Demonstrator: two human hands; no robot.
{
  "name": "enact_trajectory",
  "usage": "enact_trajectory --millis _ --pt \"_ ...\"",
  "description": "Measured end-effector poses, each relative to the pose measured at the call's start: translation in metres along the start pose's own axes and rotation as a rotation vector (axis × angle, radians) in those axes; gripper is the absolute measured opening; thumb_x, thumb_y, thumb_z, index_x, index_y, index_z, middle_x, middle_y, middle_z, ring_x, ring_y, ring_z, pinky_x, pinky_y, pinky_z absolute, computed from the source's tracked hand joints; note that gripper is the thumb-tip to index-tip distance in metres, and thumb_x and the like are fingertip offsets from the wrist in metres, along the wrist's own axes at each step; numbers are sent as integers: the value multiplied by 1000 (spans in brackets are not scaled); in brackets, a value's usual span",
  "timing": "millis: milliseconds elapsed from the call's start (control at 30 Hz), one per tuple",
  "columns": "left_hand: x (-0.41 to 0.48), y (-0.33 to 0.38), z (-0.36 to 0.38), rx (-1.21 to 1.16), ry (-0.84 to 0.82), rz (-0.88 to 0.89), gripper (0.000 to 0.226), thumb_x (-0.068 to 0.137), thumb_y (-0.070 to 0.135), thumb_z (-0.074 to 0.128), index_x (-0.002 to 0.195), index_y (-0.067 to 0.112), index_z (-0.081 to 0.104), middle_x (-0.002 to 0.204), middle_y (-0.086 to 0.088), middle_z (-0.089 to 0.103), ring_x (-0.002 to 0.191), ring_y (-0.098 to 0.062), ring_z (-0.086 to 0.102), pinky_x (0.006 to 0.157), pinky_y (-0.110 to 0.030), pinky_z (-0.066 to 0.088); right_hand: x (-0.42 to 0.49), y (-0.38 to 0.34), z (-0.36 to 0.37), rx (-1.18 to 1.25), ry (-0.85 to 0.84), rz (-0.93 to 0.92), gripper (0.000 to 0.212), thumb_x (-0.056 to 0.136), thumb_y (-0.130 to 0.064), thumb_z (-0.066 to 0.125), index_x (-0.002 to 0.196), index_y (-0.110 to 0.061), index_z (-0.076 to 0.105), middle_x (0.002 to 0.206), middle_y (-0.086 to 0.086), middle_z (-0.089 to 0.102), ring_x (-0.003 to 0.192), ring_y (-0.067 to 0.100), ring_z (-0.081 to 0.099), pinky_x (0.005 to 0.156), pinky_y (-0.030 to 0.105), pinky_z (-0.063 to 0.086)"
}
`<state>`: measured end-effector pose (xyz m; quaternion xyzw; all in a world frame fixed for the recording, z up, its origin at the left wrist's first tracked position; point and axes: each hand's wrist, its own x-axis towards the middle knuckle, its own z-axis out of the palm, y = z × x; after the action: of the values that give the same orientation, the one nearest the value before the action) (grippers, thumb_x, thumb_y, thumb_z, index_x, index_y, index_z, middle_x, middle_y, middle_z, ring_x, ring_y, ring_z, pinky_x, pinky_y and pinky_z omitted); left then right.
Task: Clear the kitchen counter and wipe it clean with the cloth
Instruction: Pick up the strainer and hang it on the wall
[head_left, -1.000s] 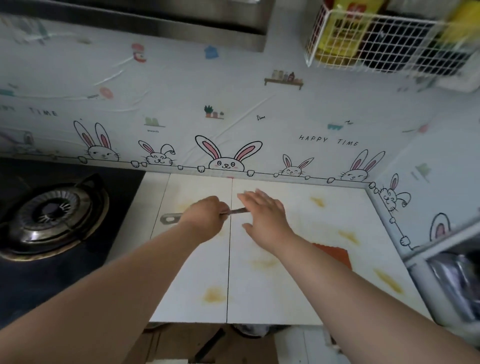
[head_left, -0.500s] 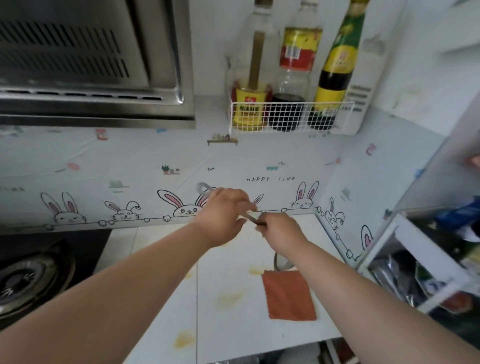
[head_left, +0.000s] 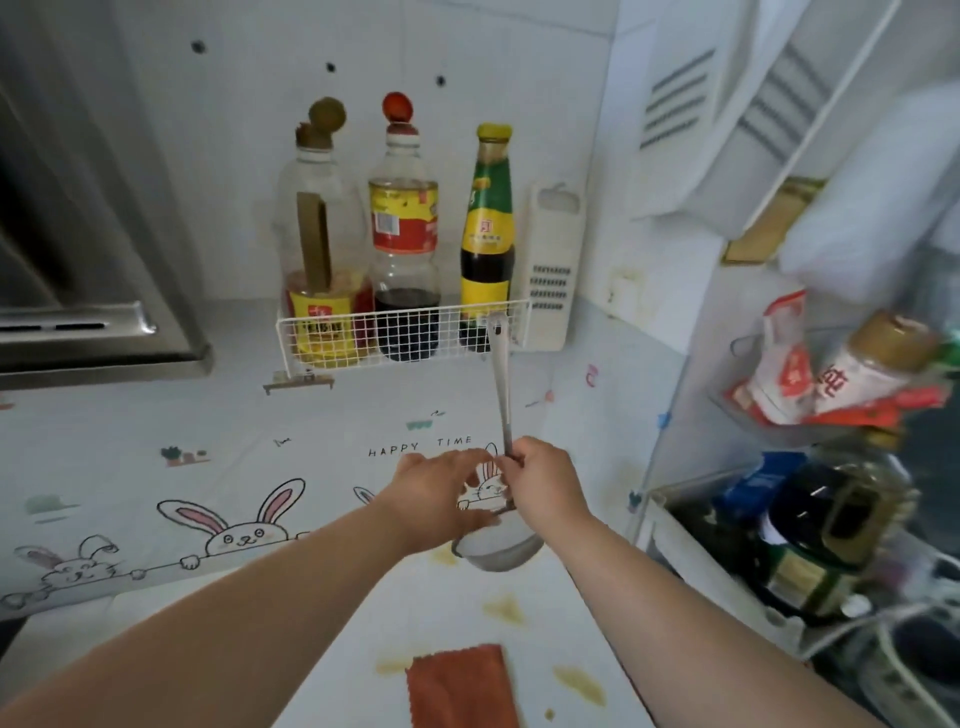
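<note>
In the head view, the right hand (head_left: 545, 486) is pinching the slim handle of a long stainless-steel ladle (head_left: 503, 395) between thumb and curled fingers, holding it upright above the far right part of the white tiled bench (head_left: 363, 639). The ladle's round bowl is hanging just below that hand, over the bench, while the top of its handle is reaching up in front of the right end of a white wire basket (head_left: 332, 332) fixed to the wall. The left hand (head_left: 434, 493) is hovering just beside the right one, fingers loosely spread and slightly cupped around the lower part of the ladle; whether it is actually touching the metal is not clear. A rust-orange square cloth (head_left: 460, 688) is lying flat on the bench near its front edge, well apart from both hands, with yellowish stains (head_left: 579, 683) showing on the tiles beside it and further back. Three sauce bottles are standing in the wire basket: a clear one with a yellow label (head_left: 317, 260), a clear one with a red-and-yellow label and dark liquid (head_left: 404, 244), and a dark one with a green-and-yellow label (head_left: 487, 234). A white plastic grater (head_left: 551, 270) is hanging on the wall just beside the basket. A rabbit-printed splash sheet (head_left: 234, 525) is covering the wall behind the bench, and a cluttered shelf rack (head_left: 670, 519) is standing at the bench's right edge.
</note>
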<state>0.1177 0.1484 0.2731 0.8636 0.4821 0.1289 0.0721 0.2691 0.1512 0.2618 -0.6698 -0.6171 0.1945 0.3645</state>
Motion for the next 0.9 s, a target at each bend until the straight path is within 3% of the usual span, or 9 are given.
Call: enact_trajectory --millis 200,367,467,567,767,900 --pt "55 25 7 -199 -57 -38 46 87 29 60 131 27 47 112 5 66 99 -15 62 90 -29 46 44 12 -35 -47 98 30 25 93 -25 52 74 -9 54 78 7 65 78 30 63 69 36 52" --pt "95 37 7 -311 -9 -92 32 84 22 61 115 24 60 101 2 64 92 -16 59 78 -25 47 85 16 -59 71 145 47 22 96 -24 45 83 -10 54 84 8 64 91 31 65 79 47 55" --pt "113 40 4 -410 28 -125 28 84 22 63 112 24 59 96 3 62 85 -15 58 65 -18 43 111 7 -84 41 208 2 21 99 -22 40 90 -8 52 93 12 63 92 30 60 72 36 47" --pt "133 45 -3 -458 80 -136 35 83 23 64 117 24 55 103 3 62 97 -16 60 80 -25 47 138 -5 -105 -23 242 -48 25 100 -21 40 103 -2 56 105 17 62 82 25 51 68 29 35" --pt "164 49 -17 -541 180 -156 41 81 21 66 120 23 53 109 1 62 103 -17 58 93 -36 48 186 -26 -123 -105 276 -106 27 100 -17 42 108 3 56 113 23 62 106 38 57 72 30 35" --pt "171 48 -18 -623 266 -160 41 82 15 65 121 22 53 113 3 61 106 -12 57 91 -28 45 205 -35 -128 -155 284 -126 24 100 -16 42 106 2 57 112 22 63 104 37 58 71 30 38"
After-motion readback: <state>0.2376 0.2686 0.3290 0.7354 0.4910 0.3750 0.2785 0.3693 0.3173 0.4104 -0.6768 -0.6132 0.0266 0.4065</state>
